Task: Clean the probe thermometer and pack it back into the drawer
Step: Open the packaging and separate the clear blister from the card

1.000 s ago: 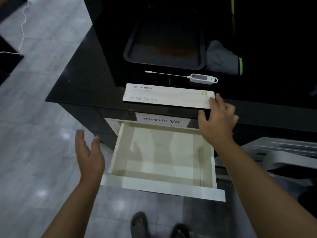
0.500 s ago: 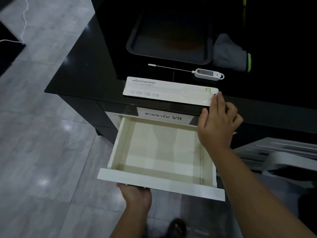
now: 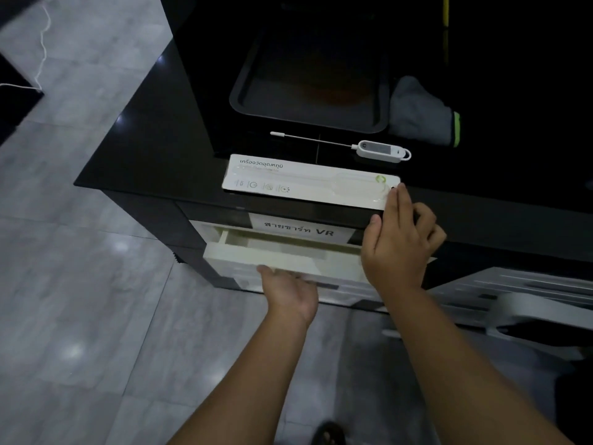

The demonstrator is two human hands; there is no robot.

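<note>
The probe thermometer (image 3: 382,150) lies unpacked just behind the package (image 3: 308,181); your right hand (image 3: 398,242) rests straight fingertips on the package end; below the package, your left hand (image 3: 288,292), fingers hidden, meets the near-shut drawer (image 3: 276,252).

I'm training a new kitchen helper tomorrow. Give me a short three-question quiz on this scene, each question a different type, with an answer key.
1. True or false: the probe thermometer lies outside its package, between it and the black tray.
2. Fill in: the left hand touches the front of the ____.
3. The right hand has a fingertip on: A the probe thermometer; B the package; C the black tray.
Key: 1 true; 2 drawer; 3 B.
</note>
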